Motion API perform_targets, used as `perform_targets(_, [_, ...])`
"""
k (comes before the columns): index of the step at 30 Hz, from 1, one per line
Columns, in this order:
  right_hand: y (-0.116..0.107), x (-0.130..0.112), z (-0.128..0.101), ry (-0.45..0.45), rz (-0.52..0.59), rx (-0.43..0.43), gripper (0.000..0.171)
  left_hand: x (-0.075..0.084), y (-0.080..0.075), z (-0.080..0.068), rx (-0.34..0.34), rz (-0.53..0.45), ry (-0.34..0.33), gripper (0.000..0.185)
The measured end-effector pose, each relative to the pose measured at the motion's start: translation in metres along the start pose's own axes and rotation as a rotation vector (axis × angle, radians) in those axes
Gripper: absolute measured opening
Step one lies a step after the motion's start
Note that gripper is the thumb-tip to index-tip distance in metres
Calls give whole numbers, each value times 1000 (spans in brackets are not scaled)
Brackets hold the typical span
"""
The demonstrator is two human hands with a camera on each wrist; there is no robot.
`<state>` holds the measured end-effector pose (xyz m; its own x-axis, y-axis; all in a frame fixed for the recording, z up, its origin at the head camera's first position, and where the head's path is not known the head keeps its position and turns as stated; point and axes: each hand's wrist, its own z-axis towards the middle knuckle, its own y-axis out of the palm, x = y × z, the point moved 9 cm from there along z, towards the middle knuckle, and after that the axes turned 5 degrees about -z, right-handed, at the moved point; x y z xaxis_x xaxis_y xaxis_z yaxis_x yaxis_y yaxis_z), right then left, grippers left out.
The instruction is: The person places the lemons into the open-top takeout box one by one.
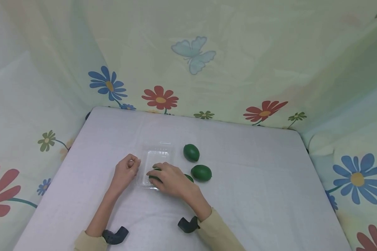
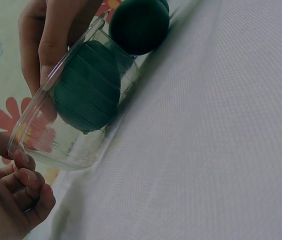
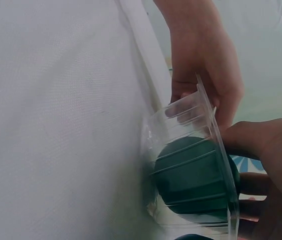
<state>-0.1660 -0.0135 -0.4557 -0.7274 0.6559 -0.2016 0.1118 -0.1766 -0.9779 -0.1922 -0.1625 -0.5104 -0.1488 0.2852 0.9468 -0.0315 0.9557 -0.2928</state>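
Note:
A clear plastic tray lies on the white tablecloth. My left hand pinches its left rim with curled fingers; the left wrist view shows the fingertips on the tray edge. My right hand grips a green lime and holds it down inside the tray. The lime shows through the ribbed wall, and the right wrist view shows the same lime in the tray, with the left hand behind.
Two more limes lie just right of the tray, and a third peeks out behind my right hand. The table ends at flowered cloth walls at the back and both sides.

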Motion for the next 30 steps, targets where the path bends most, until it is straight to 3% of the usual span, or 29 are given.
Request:
perform_targets(9, [-26,2,-17,-10,28,159,20,0,1,0,-6,-2,3,22])
perform_targets(19, [-67,14,-62,-8,51,372,15,0,-1,1,4,11,12,23])
perform_targets(25, [-78,36,-90,47,13,411,23,-1,-1,2,2,19,10,24])
perform_targets(30, [-78,61,-107,131,-15,391,37,-2,-1,1,1,26,8,24])
